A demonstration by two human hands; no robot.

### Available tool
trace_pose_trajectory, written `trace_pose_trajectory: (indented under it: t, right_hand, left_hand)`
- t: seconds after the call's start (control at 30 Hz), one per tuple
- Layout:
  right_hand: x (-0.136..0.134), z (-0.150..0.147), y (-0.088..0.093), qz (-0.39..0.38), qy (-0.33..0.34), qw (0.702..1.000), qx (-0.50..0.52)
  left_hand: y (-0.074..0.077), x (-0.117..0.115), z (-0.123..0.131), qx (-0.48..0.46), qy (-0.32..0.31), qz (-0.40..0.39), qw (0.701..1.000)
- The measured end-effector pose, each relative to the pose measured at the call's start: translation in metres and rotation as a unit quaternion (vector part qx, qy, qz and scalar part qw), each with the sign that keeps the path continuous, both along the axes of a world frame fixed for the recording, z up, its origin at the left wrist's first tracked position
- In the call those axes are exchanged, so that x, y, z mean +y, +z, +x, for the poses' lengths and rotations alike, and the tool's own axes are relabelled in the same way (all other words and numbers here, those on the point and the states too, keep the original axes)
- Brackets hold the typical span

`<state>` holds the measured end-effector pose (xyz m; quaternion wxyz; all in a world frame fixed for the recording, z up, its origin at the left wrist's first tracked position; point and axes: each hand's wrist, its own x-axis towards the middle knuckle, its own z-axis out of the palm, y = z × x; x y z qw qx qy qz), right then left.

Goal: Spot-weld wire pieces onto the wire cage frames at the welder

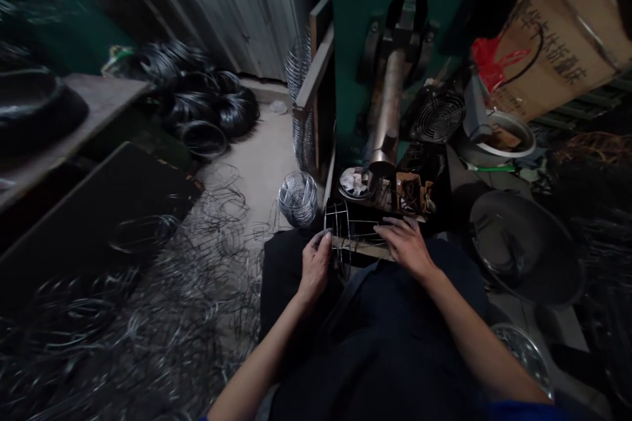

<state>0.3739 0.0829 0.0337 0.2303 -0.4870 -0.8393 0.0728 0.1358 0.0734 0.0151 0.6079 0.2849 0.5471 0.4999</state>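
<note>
A wire frame (338,218) with round hoops at its left end and long straight wires running right lies across my lap. My left hand (316,263) is closed on the rim of its hoops, thumb on top. At the far ends of the straight wires, my right hand (407,247) has its fingers bent over them; its thumb is mostly hidden. A wooden strip (363,248) passes beneath the wires between both hands. Just beyond my left hand stands a stack of round wire pieces (298,199).
A machine with a thick metal shaft (388,112) juts toward me above a cluttered tray. Loose wire scraps (197,289) cover the floor at left, with black wire coils (217,105) behind. A dark basin (526,247) and a metal pot (506,135) stand at right.
</note>
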Motion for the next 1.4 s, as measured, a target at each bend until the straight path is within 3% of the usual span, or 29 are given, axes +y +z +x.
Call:
trace_pose_trajectory:
  t: [0.33,0.6,1.13,1.4]
  right_hand:
    - [0.028,-0.012,0.034,0.040,0.009,0.997,0.066]
    - [0.044,-0.014,0.045,0.073,0.017,0.995,0.068]
    - [0.054,-0.018,0.053,0.103,0.026,0.991,0.082]
    - [0.059,-0.023,0.047,0.106,0.002,0.991,0.087]
  left_hand:
    - [0.019,0.020,-0.007,-0.016,0.048,0.032,0.998]
    - [0.015,0.034,-0.013,-0.046,0.063,0.039,0.996]
    - [0.018,0.045,-0.016,-0.065,0.090,0.039,0.993]
    - [0.020,0.056,-0.018,-0.047,0.075,0.073,0.993]
